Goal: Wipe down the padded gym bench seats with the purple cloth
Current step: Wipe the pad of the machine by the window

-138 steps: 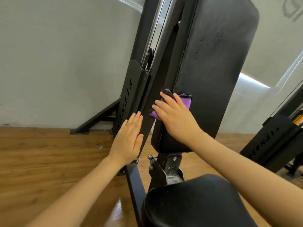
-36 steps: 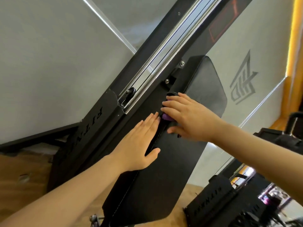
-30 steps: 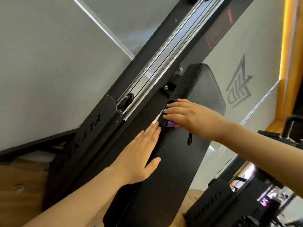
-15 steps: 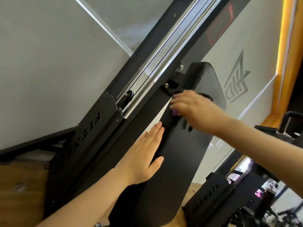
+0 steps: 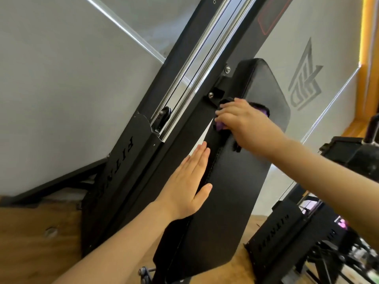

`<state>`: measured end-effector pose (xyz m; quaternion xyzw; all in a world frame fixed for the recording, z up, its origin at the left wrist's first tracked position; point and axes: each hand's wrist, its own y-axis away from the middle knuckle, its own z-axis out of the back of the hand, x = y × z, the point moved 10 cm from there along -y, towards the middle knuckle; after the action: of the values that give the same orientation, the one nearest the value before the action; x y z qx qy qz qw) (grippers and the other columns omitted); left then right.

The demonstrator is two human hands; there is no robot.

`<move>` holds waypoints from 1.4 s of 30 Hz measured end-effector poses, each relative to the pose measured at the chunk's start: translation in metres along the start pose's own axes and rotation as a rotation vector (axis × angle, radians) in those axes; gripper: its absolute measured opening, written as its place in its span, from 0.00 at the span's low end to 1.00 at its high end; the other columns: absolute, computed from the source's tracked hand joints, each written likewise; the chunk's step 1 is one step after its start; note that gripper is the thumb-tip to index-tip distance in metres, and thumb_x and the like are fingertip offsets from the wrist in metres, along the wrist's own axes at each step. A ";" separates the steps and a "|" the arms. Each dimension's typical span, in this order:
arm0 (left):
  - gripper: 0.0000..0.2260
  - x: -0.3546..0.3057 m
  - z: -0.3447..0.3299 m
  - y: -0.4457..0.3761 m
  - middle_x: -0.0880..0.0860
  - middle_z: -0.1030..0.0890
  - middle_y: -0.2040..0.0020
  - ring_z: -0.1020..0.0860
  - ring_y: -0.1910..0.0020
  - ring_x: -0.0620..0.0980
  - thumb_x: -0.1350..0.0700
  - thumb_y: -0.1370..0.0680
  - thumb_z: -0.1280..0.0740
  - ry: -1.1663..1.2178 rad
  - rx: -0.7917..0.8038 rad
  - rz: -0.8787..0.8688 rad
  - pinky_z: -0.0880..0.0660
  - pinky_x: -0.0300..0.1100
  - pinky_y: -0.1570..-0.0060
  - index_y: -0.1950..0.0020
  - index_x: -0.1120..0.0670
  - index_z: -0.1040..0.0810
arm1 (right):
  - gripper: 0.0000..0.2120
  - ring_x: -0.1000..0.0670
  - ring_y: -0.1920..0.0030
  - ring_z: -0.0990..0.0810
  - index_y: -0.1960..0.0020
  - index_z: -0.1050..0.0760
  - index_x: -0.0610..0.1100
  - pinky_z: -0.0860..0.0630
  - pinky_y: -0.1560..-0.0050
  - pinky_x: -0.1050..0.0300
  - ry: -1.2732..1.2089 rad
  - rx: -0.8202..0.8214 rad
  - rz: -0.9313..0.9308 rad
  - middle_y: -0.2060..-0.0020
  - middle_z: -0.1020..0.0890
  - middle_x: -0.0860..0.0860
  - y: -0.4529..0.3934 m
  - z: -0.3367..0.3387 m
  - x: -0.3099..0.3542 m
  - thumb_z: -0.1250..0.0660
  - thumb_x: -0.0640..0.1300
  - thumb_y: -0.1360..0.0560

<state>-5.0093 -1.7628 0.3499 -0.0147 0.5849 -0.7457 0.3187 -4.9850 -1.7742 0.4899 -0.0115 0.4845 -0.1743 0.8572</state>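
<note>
Near the top of the black padded backrest (image 5: 231, 181), the right hand (image 5: 244, 121) presses the purple cloth (image 5: 220, 126) against the pad's left edge, fingers curled over it so that only small bits of purple show below the fingertips and behind the knuckles; a dark trim or loop of the cloth hangs just under the palm. Lower down, the left hand (image 5: 188, 187) lies flat and empty, fingers straight and together, on the side of the same pad, with its thumb resting on the front face. The backrest leans steeply in this view, bolted by a bracket (image 5: 215, 95) to the black machine frame (image 5: 127, 167) behind it; chrome guide rods (image 5: 196, 50) run up the frame's slot, and lettering marks its shroud. Behind stands a grey wall (image 5: 61, 78) with a logo (image 5: 303, 78) at right; the wooden floor (image 5: 30, 242) lies below; another black machine (image 5: 287, 238) sits at lower right.
</note>
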 end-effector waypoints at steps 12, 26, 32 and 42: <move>0.30 -0.001 0.000 0.003 0.43 0.62 0.24 0.61 0.24 0.38 0.45 0.22 0.50 0.018 -0.018 0.020 0.60 0.33 0.27 0.26 0.48 0.62 | 0.18 0.37 0.32 0.33 0.41 0.23 0.37 0.36 0.33 0.37 -0.112 -0.242 -0.341 0.38 0.24 0.41 0.002 0.020 -0.068 0.44 0.47 0.22; 0.29 -0.022 0.028 -0.031 0.45 0.64 0.25 0.64 0.25 0.39 0.52 0.20 0.48 -0.232 0.004 0.101 0.60 0.39 0.25 0.26 0.50 0.64 | 0.17 0.41 0.32 0.31 0.36 0.27 0.37 0.33 0.33 0.48 -0.228 -0.568 -0.484 0.36 0.26 0.41 0.057 0.021 -0.067 0.35 0.34 0.25; 0.32 -0.041 0.030 -0.083 0.52 0.61 0.22 0.62 0.24 0.46 0.56 0.18 0.44 -0.436 -0.062 0.149 0.60 0.44 0.25 0.23 0.56 0.63 | 0.23 0.48 0.27 0.40 0.28 0.36 0.40 0.48 0.30 0.61 -0.513 -0.607 -0.693 0.28 0.36 0.45 0.060 -0.011 -0.071 0.38 0.37 0.23; 0.31 -0.029 0.026 -0.076 0.50 0.58 0.23 0.60 0.24 0.44 0.49 0.24 0.53 -0.567 -0.104 0.186 0.56 0.48 0.27 0.24 0.52 0.64 | 0.22 0.43 0.33 0.31 0.34 0.28 0.38 0.39 0.32 0.54 -0.415 -0.688 -0.467 0.34 0.27 0.42 0.078 -0.038 -0.051 0.45 0.36 0.27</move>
<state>-5.0106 -1.7620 0.4354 -0.1848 0.5090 -0.6486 0.5349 -5.0180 -1.6796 0.4975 -0.4389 0.3169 -0.1859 0.8200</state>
